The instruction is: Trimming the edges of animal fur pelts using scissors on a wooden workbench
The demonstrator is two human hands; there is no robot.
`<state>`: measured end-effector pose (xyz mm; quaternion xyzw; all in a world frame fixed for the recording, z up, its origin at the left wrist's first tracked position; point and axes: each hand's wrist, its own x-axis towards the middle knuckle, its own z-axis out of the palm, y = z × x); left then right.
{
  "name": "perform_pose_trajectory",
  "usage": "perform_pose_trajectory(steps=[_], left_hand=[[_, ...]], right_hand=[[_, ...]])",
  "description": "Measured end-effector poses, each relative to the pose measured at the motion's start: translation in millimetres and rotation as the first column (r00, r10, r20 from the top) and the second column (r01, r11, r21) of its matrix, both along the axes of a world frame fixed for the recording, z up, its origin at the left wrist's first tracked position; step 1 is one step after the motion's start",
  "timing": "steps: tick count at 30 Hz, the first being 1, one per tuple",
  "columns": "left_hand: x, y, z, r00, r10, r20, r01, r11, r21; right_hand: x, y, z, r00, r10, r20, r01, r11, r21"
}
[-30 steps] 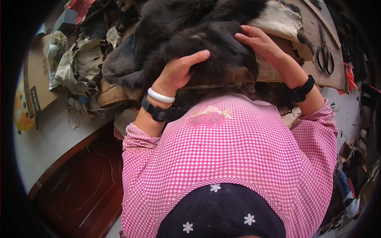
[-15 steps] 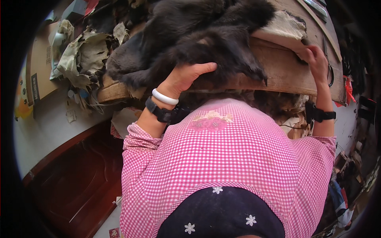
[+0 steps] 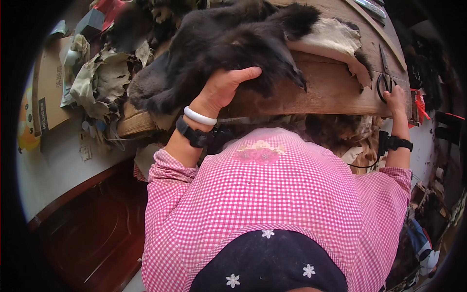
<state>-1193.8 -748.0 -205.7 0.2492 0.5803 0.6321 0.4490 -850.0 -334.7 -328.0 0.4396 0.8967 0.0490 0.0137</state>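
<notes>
A dark brown fur pelt [image 3: 214, 44] is heaped over the front of the wooden table [image 3: 335, 92]. My left hand [image 3: 219, 92] grips its near edge, thumb stretched along the fur and the other fingers hidden in or under it. To the pelt's right, a pale piece of hide [image 3: 331, 39] lies skin side up, with a dark-haired edge. Near the table's right edge are black-handled scissors [image 3: 383, 73], blades pointing away from me. My right hand [image 3: 396, 101] has its fingers closed at the scissors' handle loops.
Stiff pale hide scraps [image 3: 104, 80] hang at the left beside a cardboard box [image 3: 51, 82]. A long wooden strip [image 3: 379, 34] runs along the table's right side. A red plastic bag [image 3: 419, 104] hangs past the right corner. More fur pieces [image 3: 335, 131] lie below the table edge.
My right hand has left the edge of the pale hide and moved down and right to the scissors. That hide edge now droops on the table. My left hand stays on the pelt.
</notes>
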Motion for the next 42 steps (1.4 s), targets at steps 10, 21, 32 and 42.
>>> perform_pose_trajectory(steps=[10, 21, 32, 42], left_hand=[[0, 6, -9, 0.984, 0.125, 0.128, -0.132, 0.990, 0.044], [-2, 8, -3, 0.954, 0.155, 0.255, -0.152, 0.988, -0.031], [-1, 2, 1, 0.951, 0.153, 0.269, -0.155, 0.988, -0.015], [7, 2, -6, 0.973, 0.122, 0.196, -0.124, 0.992, 0.000]], right_hand=[[3, -79, 23, 0.802, -0.132, -0.582, -0.138, 0.908, -0.396], [-92, -230, 97, 0.846, -0.093, -0.524, -0.528, -0.018, -0.849], [-120, -237, 92, 0.881, -0.009, -0.474, -0.473, -0.073, -0.878], [-154, -245, 85, 0.785, -0.057, -0.617, -0.620, -0.048, -0.783]])
